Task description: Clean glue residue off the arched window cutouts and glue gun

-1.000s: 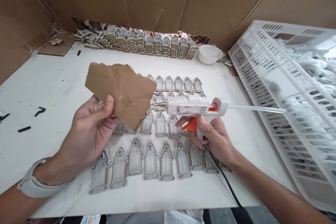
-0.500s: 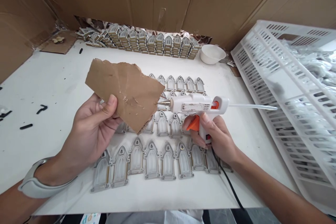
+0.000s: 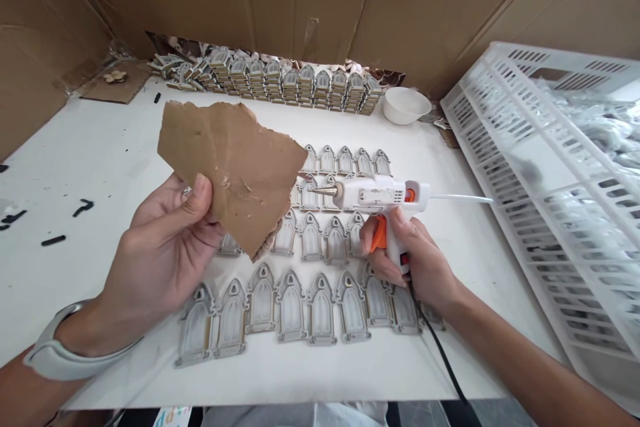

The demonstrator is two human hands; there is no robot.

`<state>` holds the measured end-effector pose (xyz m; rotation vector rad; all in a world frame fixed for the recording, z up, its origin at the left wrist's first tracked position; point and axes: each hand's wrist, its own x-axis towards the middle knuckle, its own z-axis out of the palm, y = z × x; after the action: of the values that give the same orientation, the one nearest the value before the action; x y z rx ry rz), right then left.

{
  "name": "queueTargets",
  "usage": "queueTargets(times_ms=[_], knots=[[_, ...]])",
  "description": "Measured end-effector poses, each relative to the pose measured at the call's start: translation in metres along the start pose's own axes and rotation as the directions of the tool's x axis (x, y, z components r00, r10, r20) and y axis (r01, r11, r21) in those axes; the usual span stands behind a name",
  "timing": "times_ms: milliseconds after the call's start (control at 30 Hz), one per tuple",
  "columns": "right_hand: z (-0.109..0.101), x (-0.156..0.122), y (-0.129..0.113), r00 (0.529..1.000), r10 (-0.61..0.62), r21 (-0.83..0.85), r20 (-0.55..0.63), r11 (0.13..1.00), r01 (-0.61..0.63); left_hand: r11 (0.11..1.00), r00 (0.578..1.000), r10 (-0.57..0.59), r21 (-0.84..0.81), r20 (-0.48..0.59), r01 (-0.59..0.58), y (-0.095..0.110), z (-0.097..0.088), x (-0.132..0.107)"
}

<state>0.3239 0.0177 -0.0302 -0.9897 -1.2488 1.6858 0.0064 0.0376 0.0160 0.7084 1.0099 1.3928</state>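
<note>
Between thumb and fingers, my left hand (image 3: 167, 237) pinches a torn piece of cardboard (image 3: 235, 167), raised over the table. My right hand (image 3: 410, 253) is wrapped round the handle of a white hot glue gun (image 3: 373, 193) with an orange trigger. Its metal nozzle points left, a short gap away from the cardboard's right edge. A clear glue stick (image 3: 463, 198) sticks out of the gun's back. Below both hands lie rows of grey arched window-shaped pieces (image 3: 291, 307), some hidden by the cardboard and my hands.
Stacks of similar arched pieces (image 3: 305, 83) line the back by the cardboard wall (image 3: 200, 0). A white bowl (image 3: 406, 107) stands beside them. On the right, a white plastic crate (image 3: 500, 167) holds clear-bagged items. Small black bits (image 3: 53, 240) lie at left. The gun's black cord (image 3: 440, 347) runs off the front edge.
The glue gun has moved slightly right and its nozzle has come away from the cardboard. The cardboard has shifted a little left and up in my left hand.
</note>
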Motion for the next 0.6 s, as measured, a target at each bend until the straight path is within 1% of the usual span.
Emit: queueTargets(times_ms=[167,333,600], knots=[[0.0017,0.0003,-0.0031,0.998,-0.003,0.077,0.055,0.997,-0.001,1.000,1.000,-0.012,0.010,-0.003,0.012,-0.0008,-0.0020,0.0009],[0.0033,0.0005,-0.0015,0.992,-0.002,0.129,0.124,0.992,-0.014,1.000,1.000,0.002,0.021,-0.007,-0.002,-0.0054,-0.0020,0.0030],[0.0057,-0.0017,0.0009,0.989,-0.005,0.177,0.148,0.984,-0.021,0.998,1.000,-0.004,0.061,0.005,0.004,-0.0053,-0.0061,0.0032]])
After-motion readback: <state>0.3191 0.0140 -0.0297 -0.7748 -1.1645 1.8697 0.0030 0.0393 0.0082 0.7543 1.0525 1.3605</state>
